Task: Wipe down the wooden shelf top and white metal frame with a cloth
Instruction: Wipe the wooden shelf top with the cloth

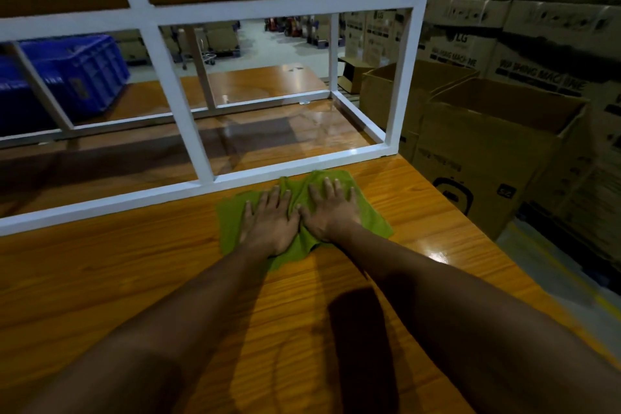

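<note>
Where two bare arms reach out across the wooden shelf top (134, 279), both hands lie side by side on a green cloth (230, 225). The left hand (268, 225) is flat, with its fingers straight and spread, and it presses down on the left part of the cloth. The right hand (331, 212) lies flat the same way on the right part, and its thumb is just beside the left hand. The cloth is bunched up a little between the hands. It lies on the shiny wood near the right end of the shelf top, and its far edge reaches right up to the bottom bar of the white metal frame (134, 198). The frame stands on the wood just past the fingertips, with posts going up and a bar across. Behind the bars there is more shiny wood. To the right, beside the shelf, stand two open cardboard boxes (487, 158). A blue plastic crate (74, 77) sits far off on the left, behind the frame. Tall stacks of brown cartons (537, 27) fill the far right.
</note>
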`<state>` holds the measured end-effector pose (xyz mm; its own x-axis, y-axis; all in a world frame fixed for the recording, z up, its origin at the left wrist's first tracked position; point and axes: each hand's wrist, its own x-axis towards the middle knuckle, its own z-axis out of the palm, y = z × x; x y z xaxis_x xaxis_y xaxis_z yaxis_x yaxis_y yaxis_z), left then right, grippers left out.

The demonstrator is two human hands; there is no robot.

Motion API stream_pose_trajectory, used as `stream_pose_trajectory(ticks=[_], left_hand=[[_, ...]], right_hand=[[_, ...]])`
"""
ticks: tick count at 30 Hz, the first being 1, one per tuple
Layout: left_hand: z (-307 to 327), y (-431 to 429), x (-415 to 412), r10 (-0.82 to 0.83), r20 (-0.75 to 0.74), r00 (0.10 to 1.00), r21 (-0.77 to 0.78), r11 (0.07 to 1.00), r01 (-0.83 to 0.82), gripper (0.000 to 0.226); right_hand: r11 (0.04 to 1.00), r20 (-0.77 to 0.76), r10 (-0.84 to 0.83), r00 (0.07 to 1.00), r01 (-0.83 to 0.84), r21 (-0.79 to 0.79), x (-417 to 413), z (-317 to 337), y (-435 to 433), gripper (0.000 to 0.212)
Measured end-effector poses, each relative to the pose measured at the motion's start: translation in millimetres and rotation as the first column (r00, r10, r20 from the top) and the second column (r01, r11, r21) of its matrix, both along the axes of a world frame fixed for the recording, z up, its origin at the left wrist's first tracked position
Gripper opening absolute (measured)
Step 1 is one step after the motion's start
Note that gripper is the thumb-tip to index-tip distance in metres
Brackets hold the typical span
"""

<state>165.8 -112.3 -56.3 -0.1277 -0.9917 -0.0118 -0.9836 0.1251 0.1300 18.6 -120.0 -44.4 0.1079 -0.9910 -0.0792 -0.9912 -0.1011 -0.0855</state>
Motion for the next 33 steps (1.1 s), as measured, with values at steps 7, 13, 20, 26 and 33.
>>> stream_pose_trajectory(ticks=[7,13,20,26,33], left_hand=[[3.2,66.6,-45.7,-0.020,0.033,0.999,0.011,1.000,0.020,0.065],[6.9,60.7,-113.6,-0.137,0.034,0.990,0.008,0.991,0.136,0.070],[7.0,-3.5,-145.2,-0.150,-0.009,0.989,0.037,0.988,0.150,0.062],[8.1,-11.2,-127.7,-0.126,-0.022,0.992,0.037,0.991,0.127,0.061],[5.1,31.9,-86.8,-0.105,0.018,0.994,0.025,0.994,0.104,0.069]], right_hand=[[0.997,0.048,0.052,0.997,-0.049,-0.053,-44.2,-9.4,72.7,0.076],[0.996,-0.001,-0.080,0.997,0.080,-0.039,-128.3,-9.3,73.5,0.072],[0.971,0.022,-0.231,0.973,0.232,-0.054,-138.6,-13.8,11.4,0.075],[0.973,0.034,-0.227,0.973,0.228,-0.037,-118.1,-6.6,4.7,0.075],[0.989,0.030,-0.143,0.989,0.144,-0.042,-94.1,-9.0,45.3,0.075]])
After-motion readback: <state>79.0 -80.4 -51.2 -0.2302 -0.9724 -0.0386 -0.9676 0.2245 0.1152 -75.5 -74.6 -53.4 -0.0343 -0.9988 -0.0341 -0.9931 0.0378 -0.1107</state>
